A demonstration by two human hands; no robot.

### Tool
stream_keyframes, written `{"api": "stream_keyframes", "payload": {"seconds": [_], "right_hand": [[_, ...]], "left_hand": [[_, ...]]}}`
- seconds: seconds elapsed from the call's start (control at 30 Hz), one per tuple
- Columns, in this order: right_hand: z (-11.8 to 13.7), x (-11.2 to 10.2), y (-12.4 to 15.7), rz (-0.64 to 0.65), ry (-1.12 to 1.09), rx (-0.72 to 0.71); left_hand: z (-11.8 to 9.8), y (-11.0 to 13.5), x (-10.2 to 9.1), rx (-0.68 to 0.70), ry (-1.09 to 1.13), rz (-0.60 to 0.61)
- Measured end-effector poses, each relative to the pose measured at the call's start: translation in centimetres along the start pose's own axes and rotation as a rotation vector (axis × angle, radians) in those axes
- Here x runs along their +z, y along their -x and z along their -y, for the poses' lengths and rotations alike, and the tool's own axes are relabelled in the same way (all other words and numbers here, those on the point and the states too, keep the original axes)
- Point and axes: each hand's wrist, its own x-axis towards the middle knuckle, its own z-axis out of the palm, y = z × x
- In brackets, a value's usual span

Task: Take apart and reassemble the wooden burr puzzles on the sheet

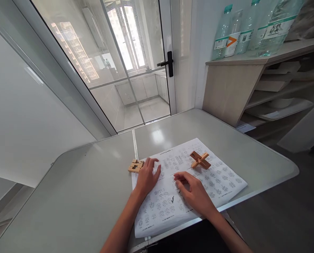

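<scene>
A large printed sheet [170, 165], covered in rows of small line diagrams, lies on the table. My left hand [146, 176] rests over its left part, fingers apart, with nothing in it. Just beyond that hand sits a flat cluster of notched wooden puzzle pieces [135, 166], partly hidden by the fingers. My right hand [192, 191] hovers or rests over the middle of the sheet; its fingers are loosely bent, the thumb is apart from them, and no object shows between. Farther right, a crossed wooden puzzle assembly [199, 160] stands on the sheet with its sticks interlocked.
The pale grey table [93, 196] has a seam and rounded corners. A glass door [135, 70] with a black handle [169, 64] stands behind it. Several plastic bottles [222, 33] top a wooden shelf unit [230, 84] at the right, with dishes [280, 107] on its shelves.
</scene>
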Motion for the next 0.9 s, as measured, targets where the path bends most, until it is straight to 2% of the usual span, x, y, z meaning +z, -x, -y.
{"api": "stream_keyframes", "payload": {"seconds": [0.1, 0.2, 0.47, 0.7, 0.9], "right_hand": [[-0.2, 0.0, -0.1, 0.006, 0.008, -0.009], [-0.4, 0.1, -0.2, 0.005, -0.003, -0.012], [-0.2, 0.2, -0.1, -0.078, -0.135, 0.037], [0.1, 0.0, -0.1, -0.285, -0.24, 0.067], [0.2, 0.0, 0.1, -0.345, -0.269, 0.036]], "left_hand": [[-1.2, 0.6, 0.1, 0.124, 0.053, 0.243], [-1.8, 0.9, 0.1, 0.196, 0.05, 0.357], [-2.0, 0.9, 0.2, 0.201, 0.07, 0.35], [-2.0, 0.9, 0.2, 0.199, 0.057, 0.353], [-2.1, 0.8, 0.1, 0.187, 0.07, 0.359]]}}
